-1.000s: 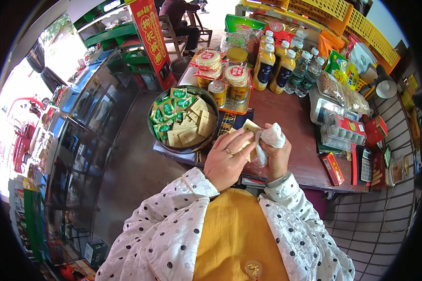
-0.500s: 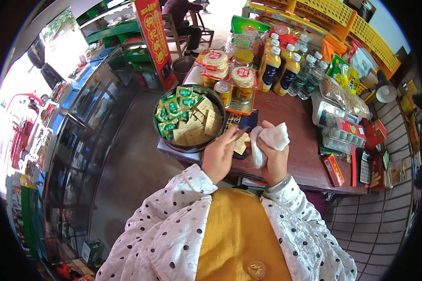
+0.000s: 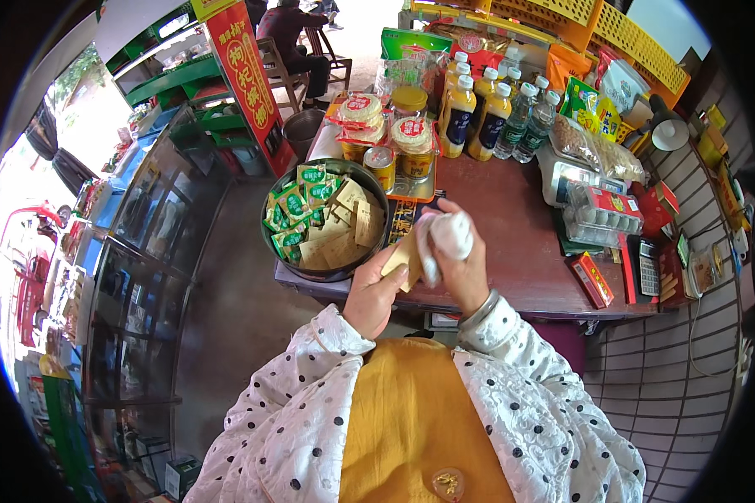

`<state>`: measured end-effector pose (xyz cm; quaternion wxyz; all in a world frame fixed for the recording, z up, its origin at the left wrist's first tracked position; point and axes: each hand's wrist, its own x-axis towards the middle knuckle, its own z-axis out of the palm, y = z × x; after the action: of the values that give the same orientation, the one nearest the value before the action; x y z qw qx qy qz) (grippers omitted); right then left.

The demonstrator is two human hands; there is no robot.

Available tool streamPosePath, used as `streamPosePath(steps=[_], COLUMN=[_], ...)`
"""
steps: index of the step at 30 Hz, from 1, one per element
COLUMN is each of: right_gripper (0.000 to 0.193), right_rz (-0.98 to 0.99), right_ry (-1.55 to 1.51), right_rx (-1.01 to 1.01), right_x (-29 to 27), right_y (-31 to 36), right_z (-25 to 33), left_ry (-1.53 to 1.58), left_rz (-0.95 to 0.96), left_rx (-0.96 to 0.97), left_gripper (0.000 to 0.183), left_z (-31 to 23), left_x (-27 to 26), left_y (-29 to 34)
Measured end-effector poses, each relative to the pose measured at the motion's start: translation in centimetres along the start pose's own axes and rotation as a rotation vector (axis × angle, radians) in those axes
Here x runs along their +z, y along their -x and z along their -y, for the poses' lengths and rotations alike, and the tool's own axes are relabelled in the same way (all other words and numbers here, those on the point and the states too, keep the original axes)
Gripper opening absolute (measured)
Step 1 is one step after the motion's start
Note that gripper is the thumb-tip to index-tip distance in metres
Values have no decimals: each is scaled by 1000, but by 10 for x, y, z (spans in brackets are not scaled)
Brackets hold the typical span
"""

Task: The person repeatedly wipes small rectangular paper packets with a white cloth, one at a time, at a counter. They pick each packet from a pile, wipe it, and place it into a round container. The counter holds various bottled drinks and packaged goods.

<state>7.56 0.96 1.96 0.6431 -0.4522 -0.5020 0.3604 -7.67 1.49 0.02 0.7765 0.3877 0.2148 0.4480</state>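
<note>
My left hand (image 3: 372,295) pinches a flat tan square packet (image 3: 401,260) by its lower edge, thumb on top. A white cloth (image 3: 451,235) is bunched in my right hand (image 3: 468,275), its fingers wrapped round it. One hanging fold of the cloth lies against the packet's right side. Just to the left, a round dark pot (image 3: 270,253) stands on the table's corner. Inside it, green-and-white packets (image 3: 292,204) fill the left part, and similar tan packets (image 3: 337,249) fill the right. My fingers and the cloth hide part of the held packet.
On the brown table (image 3: 512,218) stand jars (image 3: 413,151), a can (image 3: 379,168), and several bottles (image 3: 460,117). Clear plastic boxes (image 3: 602,216), a red box (image 3: 593,281) and a calculator (image 3: 648,268) lie at the right. A glass cabinet (image 3: 147,277) stands left; a person (image 3: 289,42) sits beyond.
My hands have come together, bringing the white cloth against the tan packet. The packet's broad side now shows. The view has shifted slightly, moving the table things left in the picture.
</note>
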Motion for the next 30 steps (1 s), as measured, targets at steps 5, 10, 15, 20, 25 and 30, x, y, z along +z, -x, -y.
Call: streamPosePath(steps=[5,10,15,20,25,30], right_gripper=[46,64,68,51,41,37], right_rz=[-181,51,64,-161,-37,-46], right_ry=[-86,428,510,-127,-531,-540], right_rx=[93,-359,-355,278,562,562], right_x=[-2,28,38,39,54,62], right_y=[1,19,25,23,36,31], right_z=[-3,-1,-15,-7,4,-5], left_ry=[232,479,433,110,-1027,-1305], left_rz=[-22,11,-50,-92,-165,75], left_rx=[48,-95,-87,106,682,666], left_gripper=[47,44,40,42,36,51], left_z=[-18,-25,-16,-19,-26,-24], left_x=[-3,-15,-20,-35,-54,-59], left_y=[2,9,13,16,15,20])
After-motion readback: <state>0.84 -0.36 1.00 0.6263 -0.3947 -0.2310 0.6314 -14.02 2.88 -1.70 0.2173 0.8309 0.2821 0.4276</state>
